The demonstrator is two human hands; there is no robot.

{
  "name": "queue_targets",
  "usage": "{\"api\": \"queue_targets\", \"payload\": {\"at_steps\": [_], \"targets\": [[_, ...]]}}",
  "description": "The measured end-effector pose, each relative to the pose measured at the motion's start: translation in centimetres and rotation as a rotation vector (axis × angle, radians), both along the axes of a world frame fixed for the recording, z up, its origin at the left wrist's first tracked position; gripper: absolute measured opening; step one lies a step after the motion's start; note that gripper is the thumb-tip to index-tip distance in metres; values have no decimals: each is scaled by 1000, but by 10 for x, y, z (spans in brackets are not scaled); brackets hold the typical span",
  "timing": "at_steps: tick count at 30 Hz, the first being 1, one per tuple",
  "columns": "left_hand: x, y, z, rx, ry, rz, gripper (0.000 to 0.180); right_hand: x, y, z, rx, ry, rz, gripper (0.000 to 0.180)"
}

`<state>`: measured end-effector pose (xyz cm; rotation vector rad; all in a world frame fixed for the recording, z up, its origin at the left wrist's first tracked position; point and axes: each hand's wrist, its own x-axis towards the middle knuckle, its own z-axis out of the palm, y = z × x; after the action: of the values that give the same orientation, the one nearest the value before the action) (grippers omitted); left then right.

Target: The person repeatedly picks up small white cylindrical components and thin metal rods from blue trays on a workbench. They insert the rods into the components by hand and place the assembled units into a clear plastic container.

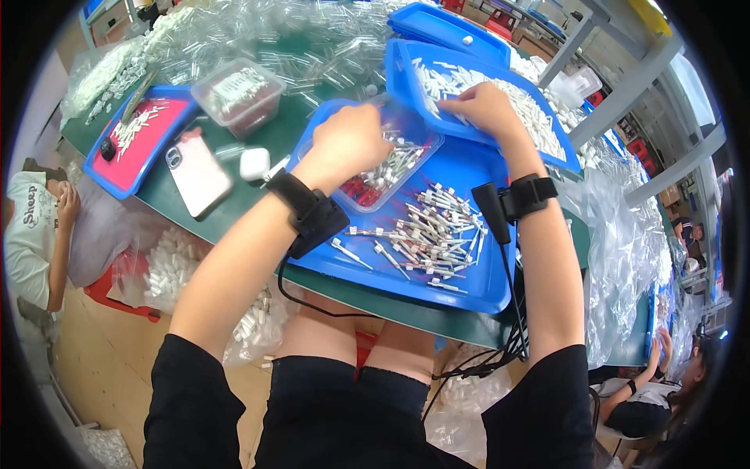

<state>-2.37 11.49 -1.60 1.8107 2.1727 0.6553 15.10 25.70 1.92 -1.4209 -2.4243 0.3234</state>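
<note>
My left hand [351, 141] is curled closed above the far left side of a clear plastic box [375, 199] of thin white and red pieces. Whatever its fingers hold is hidden behind the knuckles. My right hand [488, 109] reaches over a blue tray [406, 90] with many short white tubes [539, 129] in it. Its thumb and fingers are bent together at the tubes, and what they pinch is too small to make out. Below both hands, a larger blue tray [328, 262] holds the box and a loose heap of white tubes with thin reddish stems [441, 230].
Left on the green table [168, 219] lie a phone [195, 172], a white earphone case [255, 164], a lidded clear box [238, 94] and a pink-lined blue tray [105, 176]. Clear tubes [312, 59] pile behind. Black cables [508, 340] hang by my right wrist. Other people sit at both sides.
</note>
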Motion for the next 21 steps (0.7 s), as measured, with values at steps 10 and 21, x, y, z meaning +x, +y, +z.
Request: {"api": "queue_targets", "payload": {"at_steps": [10,21], "targets": [[-25,-32,23,162,-816,-95,28,-17,3,-11,348,21,-7,18],[14,-111,9,336,-1541,-273,23,57,-164,22,15,693,197,15]]}}
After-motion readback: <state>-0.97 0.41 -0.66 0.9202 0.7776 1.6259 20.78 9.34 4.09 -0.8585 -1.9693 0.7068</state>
